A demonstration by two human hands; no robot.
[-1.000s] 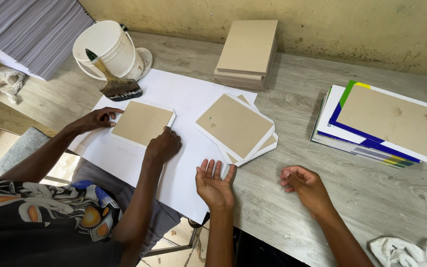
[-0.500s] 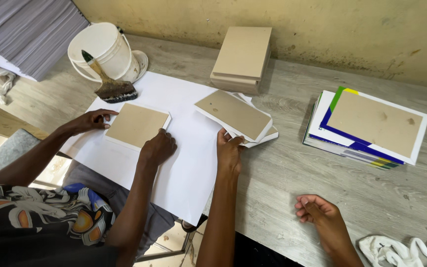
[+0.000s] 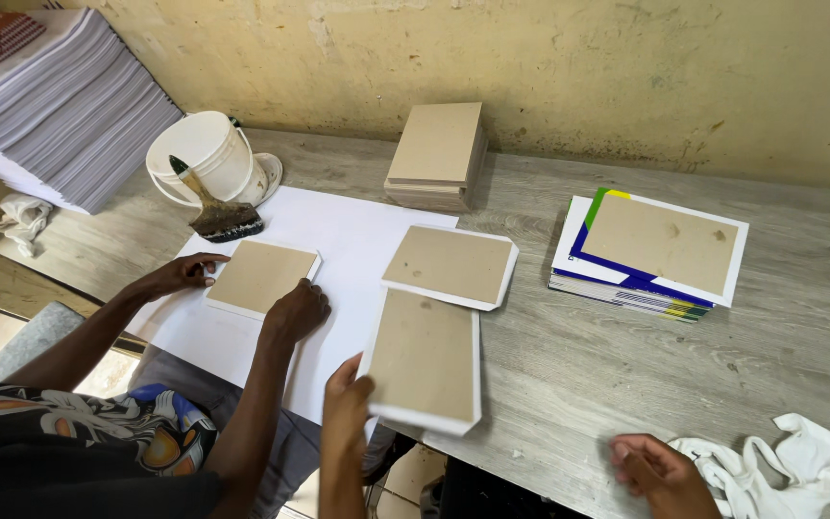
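Observation:
My left hand (image 3: 346,396) grips the near left edge of a brown board with white edges (image 3: 425,360), which lies at the table's front edge. Just behind it lies another such board (image 3: 451,266), partly on a large white sheet (image 3: 357,231). My right hand (image 3: 652,469) rests curled on the grey table, holding nothing, next to a white cloth (image 3: 780,461). On the left, a co-worker presses both hands, one (image 3: 183,275) and the other (image 3: 297,309), on a third board (image 3: 261,276).
A white bucket (image 3: 206,159) with a dark glue brush (image 3: 218,213) stands at the back left. A stack of brown boards (image 3: 439,154) sits near the wall. A pile of coloured covers topped by a board (image 3: 650,252) lies at right. Paper stacks (image 3: 60,106) fill the far left.
My left hand has taken the top board off the pile and drawn it toward the front edge. My right hand has moved right, close to the white cloth. The co-worker's hands stay put.

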